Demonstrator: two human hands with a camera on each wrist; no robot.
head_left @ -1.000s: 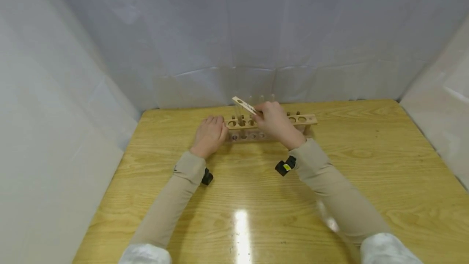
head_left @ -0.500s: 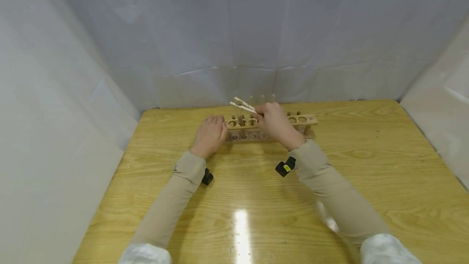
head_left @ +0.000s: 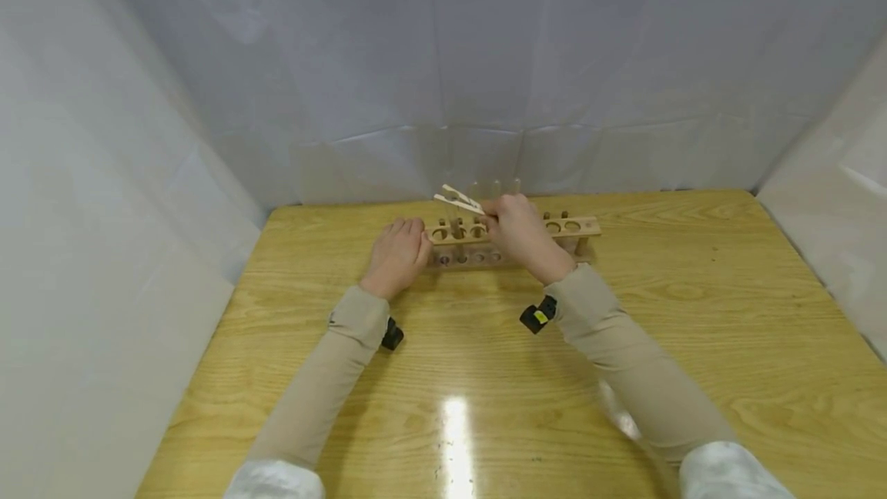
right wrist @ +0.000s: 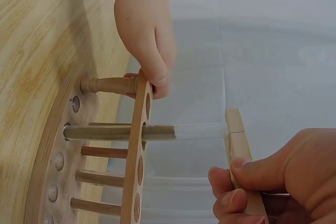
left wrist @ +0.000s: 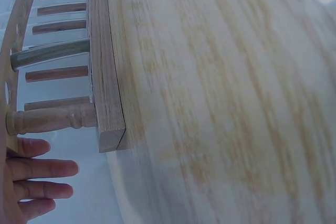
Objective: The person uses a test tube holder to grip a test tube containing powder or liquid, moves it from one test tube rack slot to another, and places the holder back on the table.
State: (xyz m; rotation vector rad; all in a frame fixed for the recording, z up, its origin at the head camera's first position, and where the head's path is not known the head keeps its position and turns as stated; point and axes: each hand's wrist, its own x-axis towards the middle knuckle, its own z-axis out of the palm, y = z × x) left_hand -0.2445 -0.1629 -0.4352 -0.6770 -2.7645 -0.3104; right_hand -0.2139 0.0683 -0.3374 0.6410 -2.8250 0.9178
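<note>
A wooden test tube rack (head_left: 587, 226) stands near the table's back edge. My left hand (head_left: 398, 254) grips the left end of its top board; in the left wrist view several fingers (left wrist: 44, 168) stretch below that end. My right hand (head_left: 520, 231) holds a wooden test tube clamp (head_left: 463, 204) by its handle, its two arms spread apart. One glass test tube (right wrist: 121, 132) with dark, greenish-brown contents stands in the rack. The clamp lies at the tube's clear upper end; whether its arms surround the glass I cannot tell.
Several wooden pegs (right wrist: 101, 177) rise along the rack's back, and faint clear glass tubes appear behind it. A pale plastic sheet (head_left: 485, 60) hangs behind the wooden table (head_left: 443, 360), with more sheeting at both sides.
The clamp's arms, together one second ago, have spread apart in my right hand. The left hand and the rack have stayed in place.
</note>
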